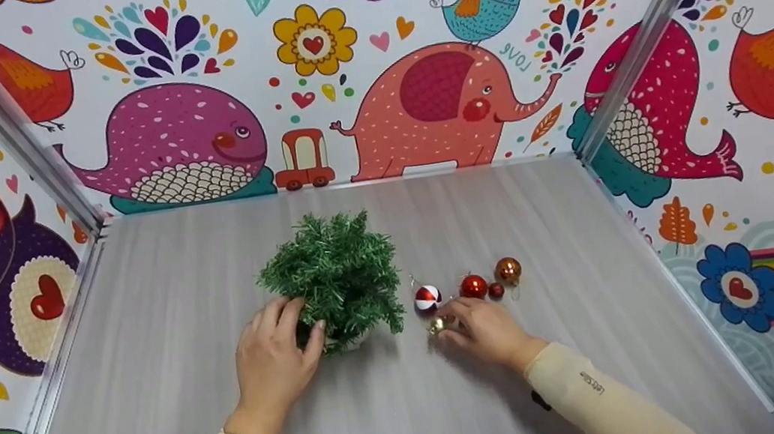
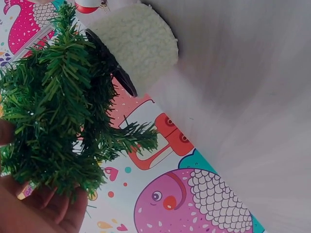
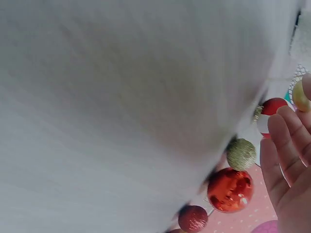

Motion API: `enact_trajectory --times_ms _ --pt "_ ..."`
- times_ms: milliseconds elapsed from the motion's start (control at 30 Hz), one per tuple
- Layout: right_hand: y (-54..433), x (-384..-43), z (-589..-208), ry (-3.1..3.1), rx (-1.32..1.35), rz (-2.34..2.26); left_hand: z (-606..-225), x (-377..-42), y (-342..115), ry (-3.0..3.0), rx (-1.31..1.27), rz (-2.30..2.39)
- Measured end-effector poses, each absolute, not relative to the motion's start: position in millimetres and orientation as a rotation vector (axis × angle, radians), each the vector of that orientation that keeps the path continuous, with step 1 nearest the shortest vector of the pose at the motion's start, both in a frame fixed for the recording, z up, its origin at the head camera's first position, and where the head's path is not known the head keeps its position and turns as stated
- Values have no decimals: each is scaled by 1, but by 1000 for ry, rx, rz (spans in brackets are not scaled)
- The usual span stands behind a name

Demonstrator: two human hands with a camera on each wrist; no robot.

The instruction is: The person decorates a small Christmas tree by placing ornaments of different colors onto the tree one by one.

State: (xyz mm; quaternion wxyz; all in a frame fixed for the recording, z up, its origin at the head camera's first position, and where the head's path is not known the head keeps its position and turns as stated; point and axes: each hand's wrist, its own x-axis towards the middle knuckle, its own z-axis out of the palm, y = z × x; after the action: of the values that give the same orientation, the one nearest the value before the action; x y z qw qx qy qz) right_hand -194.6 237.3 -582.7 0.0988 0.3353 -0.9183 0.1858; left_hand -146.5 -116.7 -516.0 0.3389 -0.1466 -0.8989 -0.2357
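Observation:
A small artificial Christmas tree [image 1: 334,273] with green tinsel-like branches stands on the table. Its pale rough base [image 2: 138,48] with a dark rim shows in the left wrist view. My left hand [image 1: 274,354] grips the tree's left side, thumb and fingers around the outer branches. Between the thumb and fingers of my right hand [image 1: 486,328] is a gold ball ornament [image 1: 438,325], shiny in the right wrist view. Just beyond that hand lies a red-and-white ball ornament [image 1: 427,297]. A glittery gold ball [image 3: 241,154] lies close by, hidden by the hand in the head view.
A shiny red ball [image 1: 473,286], a small dark red ball [image 1: 496,290] and a copper-coloured ball [image 1: 507,271] lie right of the tree. The grey wood-grain table [image 1: 164,301] is bounded by cartoon-printed walls [image 1: 392,35] and metal edge strips [image 1: 63,361].

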Motion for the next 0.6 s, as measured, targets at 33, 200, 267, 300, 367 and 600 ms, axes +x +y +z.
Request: enact_trajectory --times_ms 33,200,267,300,367,600 --pt "237 -194 -581 -2714 990 566 -516 -146 -117 -2343 -382 -615" --pt "235 -190 -571 -2701 995 622 -516 -146 -117 -2350 -378 -613" --pt "232 -188 -567 -2681 994 636 -516 -146 -117 -2354 -373 -609" --pt "231 -187 -565 -2670 992 640 -515 -145 -117 -2357 -371 -608" --pt "228 -186 -561 -2651 986 650 -515 -145 -117 -2360 -366 -605" --pt "219 -182 -550 -2583 994 702 -515 -146 -117 -2357 -368 -611"
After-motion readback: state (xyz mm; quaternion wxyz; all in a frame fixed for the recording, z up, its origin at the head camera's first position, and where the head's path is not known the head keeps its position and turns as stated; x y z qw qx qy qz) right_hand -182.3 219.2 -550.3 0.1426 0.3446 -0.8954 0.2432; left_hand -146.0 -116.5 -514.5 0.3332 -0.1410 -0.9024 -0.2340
